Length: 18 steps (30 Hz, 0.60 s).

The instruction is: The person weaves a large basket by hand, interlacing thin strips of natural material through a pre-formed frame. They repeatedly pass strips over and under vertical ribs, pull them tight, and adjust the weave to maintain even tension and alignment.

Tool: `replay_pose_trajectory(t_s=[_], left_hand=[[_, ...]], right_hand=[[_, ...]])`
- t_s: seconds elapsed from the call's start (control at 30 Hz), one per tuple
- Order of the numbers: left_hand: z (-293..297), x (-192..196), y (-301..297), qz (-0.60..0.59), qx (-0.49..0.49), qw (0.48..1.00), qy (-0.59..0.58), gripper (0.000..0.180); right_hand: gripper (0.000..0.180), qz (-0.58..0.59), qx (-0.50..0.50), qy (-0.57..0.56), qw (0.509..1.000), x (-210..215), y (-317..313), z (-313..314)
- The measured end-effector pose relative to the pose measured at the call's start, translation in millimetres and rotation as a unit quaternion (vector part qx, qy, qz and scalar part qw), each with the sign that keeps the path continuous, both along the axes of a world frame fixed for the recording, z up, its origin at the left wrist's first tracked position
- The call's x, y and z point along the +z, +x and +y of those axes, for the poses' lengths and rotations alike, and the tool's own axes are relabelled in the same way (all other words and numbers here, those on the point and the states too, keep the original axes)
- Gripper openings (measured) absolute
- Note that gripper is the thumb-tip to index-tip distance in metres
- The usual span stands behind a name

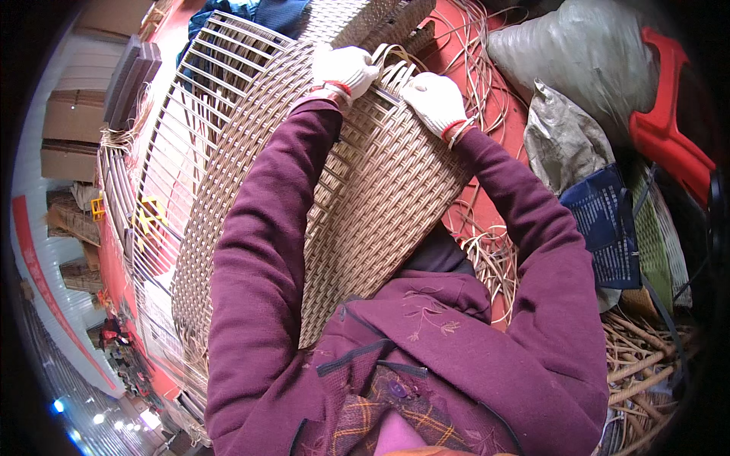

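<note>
A woven wicker panel in tan and brown lies across my lap, its weave running over metal bars. At its far edge my left hand, in a white knitted glove, is closed on a pale flat wicker strip that loops up beside the fingers. Just right of it, my right hand, gloved the same way, is closed at the strip's other side; its fingertips are hidden under the glove's back. Between the hands, several short loops of strip wrap a bar of the frame.
To the left stretches a bare metal bar frame. Loose strips tangle on the red floor at right. Beyond them are a clear plastic bundle, a red plastic chair-like piece, a dark blue bag and coiled wicker.
</note>
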State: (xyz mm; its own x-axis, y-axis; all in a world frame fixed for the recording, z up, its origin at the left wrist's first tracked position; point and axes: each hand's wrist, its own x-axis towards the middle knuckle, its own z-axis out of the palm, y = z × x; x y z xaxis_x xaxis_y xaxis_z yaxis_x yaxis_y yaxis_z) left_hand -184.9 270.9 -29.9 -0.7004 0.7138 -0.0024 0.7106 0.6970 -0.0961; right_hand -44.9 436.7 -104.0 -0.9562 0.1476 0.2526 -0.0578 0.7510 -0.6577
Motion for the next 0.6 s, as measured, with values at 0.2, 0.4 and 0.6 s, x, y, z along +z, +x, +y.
replay_pose_trajectory(t_s=[0.2, 0.4, 0.6], left_hand=[[-19, 11, 7, -0.211, 0.064, 0.914, 0.34, 0.034], [-41, 59, 64, -0.368, 0.063, 0.78, 0.502, 0.028], [-33, 102, 105, -0.122, -0.044, 0.947, 0.296, 0.03]], right_hand=[[0.017, -0.04, -0.012, -0.363, 0.931, 14, 9, 1], [0.027, 0.063, 0.175, -0.701, 0.688, 45, 21, -15], [0.04, 0.119, 0.141, -0.662, 0.727, 111, 29, -42]])
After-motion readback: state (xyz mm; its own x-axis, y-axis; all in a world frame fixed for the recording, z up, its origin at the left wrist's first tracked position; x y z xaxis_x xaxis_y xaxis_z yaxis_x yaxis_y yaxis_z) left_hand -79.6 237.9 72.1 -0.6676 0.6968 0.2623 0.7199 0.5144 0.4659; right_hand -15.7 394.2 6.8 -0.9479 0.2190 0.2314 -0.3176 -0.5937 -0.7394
